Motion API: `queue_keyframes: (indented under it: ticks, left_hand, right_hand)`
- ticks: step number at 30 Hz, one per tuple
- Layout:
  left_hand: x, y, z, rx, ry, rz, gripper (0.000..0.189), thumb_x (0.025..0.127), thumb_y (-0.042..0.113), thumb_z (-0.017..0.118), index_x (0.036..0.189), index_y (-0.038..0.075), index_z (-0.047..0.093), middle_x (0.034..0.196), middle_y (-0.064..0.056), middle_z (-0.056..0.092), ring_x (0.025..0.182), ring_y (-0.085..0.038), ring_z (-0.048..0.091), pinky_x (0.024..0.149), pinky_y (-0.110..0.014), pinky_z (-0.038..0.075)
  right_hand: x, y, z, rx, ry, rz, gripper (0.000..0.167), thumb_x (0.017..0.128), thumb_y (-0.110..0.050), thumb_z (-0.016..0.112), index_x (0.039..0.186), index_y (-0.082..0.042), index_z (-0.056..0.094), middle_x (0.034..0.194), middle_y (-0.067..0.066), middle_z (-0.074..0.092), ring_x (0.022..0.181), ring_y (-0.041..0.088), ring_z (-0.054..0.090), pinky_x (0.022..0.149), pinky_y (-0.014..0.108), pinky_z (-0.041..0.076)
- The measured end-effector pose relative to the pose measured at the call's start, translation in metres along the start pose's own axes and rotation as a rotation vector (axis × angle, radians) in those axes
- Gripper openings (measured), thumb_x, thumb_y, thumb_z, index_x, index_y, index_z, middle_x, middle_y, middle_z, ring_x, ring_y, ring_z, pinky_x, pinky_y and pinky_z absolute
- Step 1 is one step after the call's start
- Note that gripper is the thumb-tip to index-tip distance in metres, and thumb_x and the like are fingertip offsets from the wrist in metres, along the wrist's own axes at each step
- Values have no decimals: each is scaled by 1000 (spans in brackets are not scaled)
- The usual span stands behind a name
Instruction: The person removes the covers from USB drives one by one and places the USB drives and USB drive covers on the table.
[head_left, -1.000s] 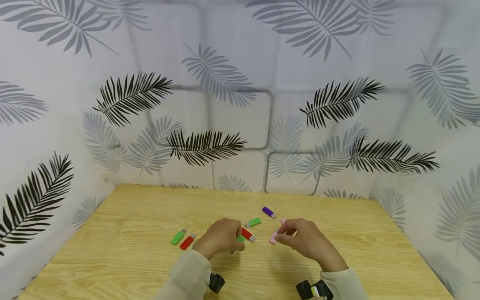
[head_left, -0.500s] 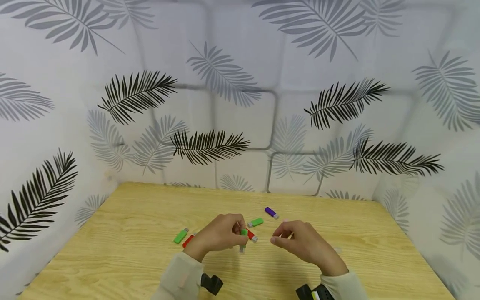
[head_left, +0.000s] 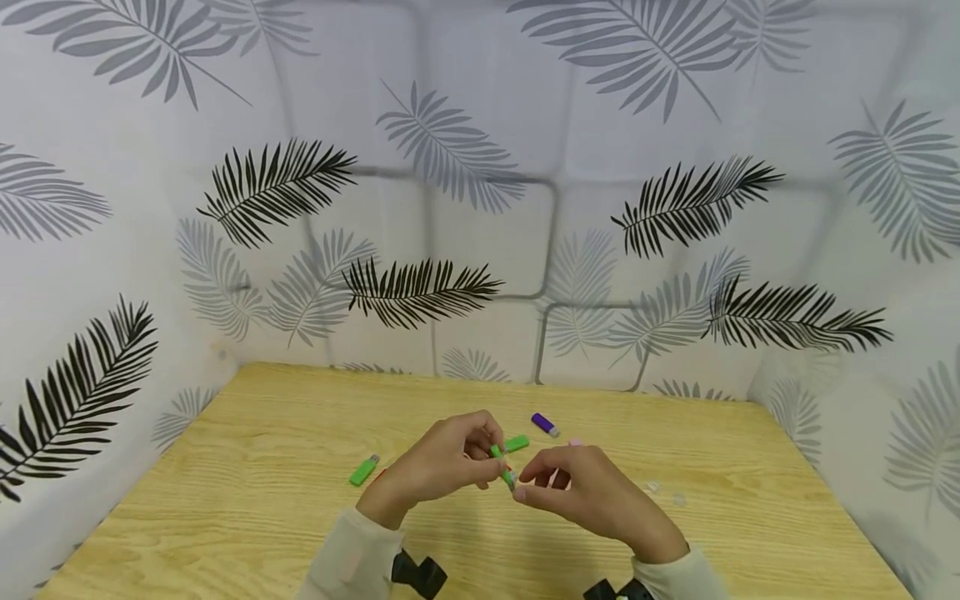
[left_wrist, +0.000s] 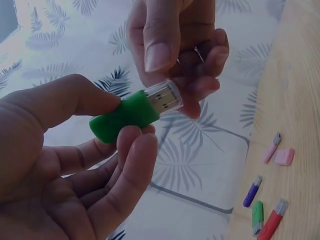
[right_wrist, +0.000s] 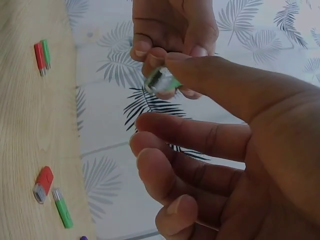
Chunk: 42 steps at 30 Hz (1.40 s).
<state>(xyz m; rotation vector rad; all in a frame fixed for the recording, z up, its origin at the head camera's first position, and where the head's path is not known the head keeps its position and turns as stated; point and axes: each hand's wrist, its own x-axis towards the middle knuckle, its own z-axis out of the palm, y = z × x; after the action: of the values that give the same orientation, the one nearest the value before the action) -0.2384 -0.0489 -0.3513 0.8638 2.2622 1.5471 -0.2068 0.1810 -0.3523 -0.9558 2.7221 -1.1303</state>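
Note:
My left hand [head_left: 450, 458] pinches a green USB flash drive [left_wrist: 122, 117] between thumb and fingers, raised over the table. A clear cap [left_wrist: 173, 95] covers its metal plug, which points toward my right hand [head_left: 596, 496]. In the right wrist view that hand's thumb reaches to the capped end [right_wrist: 162, 80], while its other fingers stay apart from it, loosely bent. Behind the hands in the head view lies a second green flash drive [head_left: 517, 443]. Beneath the held drive, a red flash drive [left_wrist: 274, 220] shows in the left wrist view.
A purple flash drive [head_left: 543, 424] lies farther back on the wooden table [head_left: 247, 500]. Two pink pieces [left_wrist: 285, 157] rest near it. At left is another green flash drive [head_left: 363, 470] beside a mostly hidden red one. Small clear pieces [head_left: 678, 499] lie right of my right hand.
My left hand has raised the green flash drive, turned it and brought it rightward. My right hand has left the pink flash drive and moved left to the capped end.

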Motion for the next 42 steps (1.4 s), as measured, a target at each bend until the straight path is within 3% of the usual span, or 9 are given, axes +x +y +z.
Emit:
queue_keyframes:
  ticks: [2,4,8,11,21,26,33,38,42]
  left_hand:
    - [-1,4,0,-8,-11,6,14,91,10,66,102,7,57,88,-4,66,77,-25,65,68,-33,54]
    - [-2,7,1,-14,-23,18,15,91,8,67,102,7,57,89,-4,65,78,-22,65,71,-32,53]
    - [-5,13,3,-34,-30,51,18,90,6,68,104,4,56,91,-5,64,83,-19,63,75,-31,54]
    - [-6,17,3,-48,-30,75,19,90,5,68,105,2,56,93,-6,63,85,-19,62,77,-30,54]
    - [-9,22,3,-56,-16,83,20,89,0,66,104,1,54,88,-8,62,81,-20,63,74,-30,55]
    - [-6,20,6,-33,23,104,17,91,3,66,103,5,55,90,-6,59,80,-18,62,75,-29,54]
    - [-5,20,8,-72,60,154,17,92,3,64,106,4,55,93,-7,62,82,-19,65,76,-31,55]
    - [-7,23,7,-24,63,148,21,92,9,65,113,8,60,93,-4,64,79,-17,64,73,-29,55]
    - [-8,24,7,17,60,153,16,93,13,66,109,12,64,87,-2,63,72,-16,62,69,-31,55]
  right_hand:
    - [1,-2,0,12,7,-28,24,92,-43,64,96,-21,73,80,-15,65,68,5,59,91,52,40]
    - [1,-3,0,24,8,-44,22,92,-41,63,95,-21,73,80,-15,65,68,5,60,91,50,41]
    - [2,-3,-2,81,-15,-31,19,93,-36,64,94,-20,73,80,-9,66,66,8,59,68,30,50]
    - [2,-2,-4,140,-26,-8,17,94,-32,64,93,-18,72,79,-4,66,65,10,58,59,27,50]
    - [1,-6,-9,264,15,49,22,98,-27,59,94,-7,64,77,4,57,62,13,53,55,28,47]
    - [1,-6,-8,325,38,55,25,101,-24,54,95,-1,58,76,7,53,60,13,49,52,25,44]
    - [1,-6,-7,387,48,-30,27,104,-20,46,86,-2,57,74,10,54,59,13,49,51,26,45]
    - [0,-8,-7,372,62,-90,27,104,-17,44,84,-4,57,71,11,53,57,19,49,50,27,45]
    - [1,-9,-4,348,87,-111,27,104,-16,45,82,-7,57,69,9,52,55,14,46,50,27,44]
